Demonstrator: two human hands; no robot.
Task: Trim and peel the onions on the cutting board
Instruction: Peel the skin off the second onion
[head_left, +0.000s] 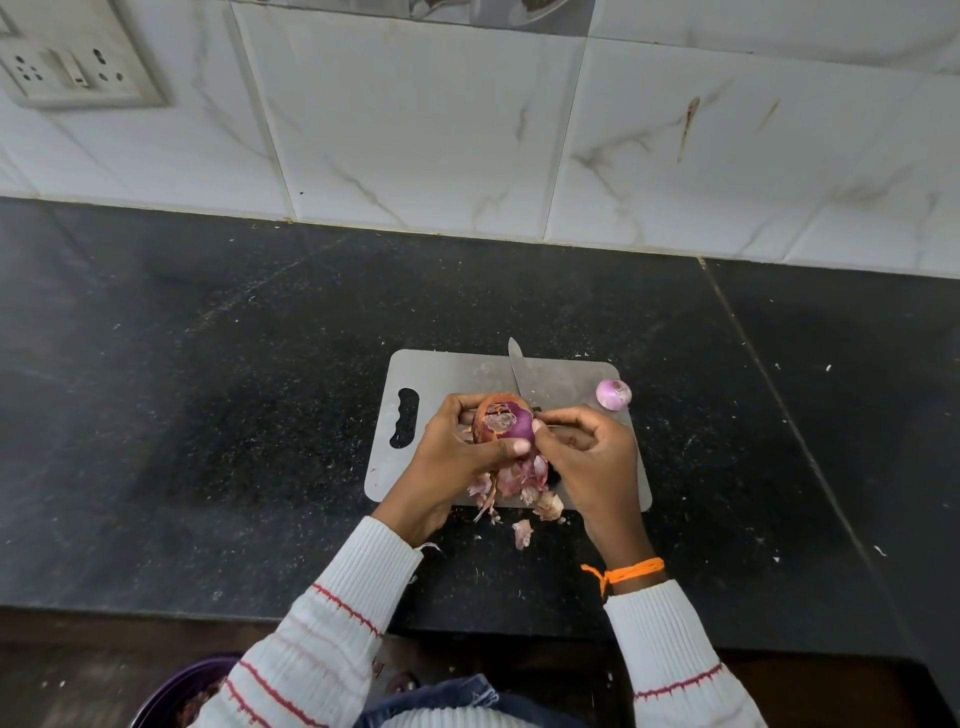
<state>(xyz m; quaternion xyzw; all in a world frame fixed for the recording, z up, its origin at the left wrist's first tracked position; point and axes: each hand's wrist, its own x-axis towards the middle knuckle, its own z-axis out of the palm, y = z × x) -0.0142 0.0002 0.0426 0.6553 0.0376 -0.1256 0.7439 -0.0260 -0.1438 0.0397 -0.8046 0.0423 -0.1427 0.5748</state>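
My left hand (460, 452) grips a red onion (506, 420) above the grey cutting board (447, 371); its brown outer skin is partly off and purple flesh shows. My right hand (589, 452) holds a knife (517, 370), the blade pointing away over the board, while its thumb and fingertip pinch at the onion's skin. A peeled purple onion (613, 394) rests at the board's right edge. Loose onion skins (519, 480) lie in a pile under my hands, some spilled onto the counter (522, 533).
The board lies on a black speckled stone counter (234, 389) against a white tiled wall (415, 130). A switch and socket plate (72, 62) is on the wall at upper left. A dark purple bowl (192, 691) sits below the counter's front edge.
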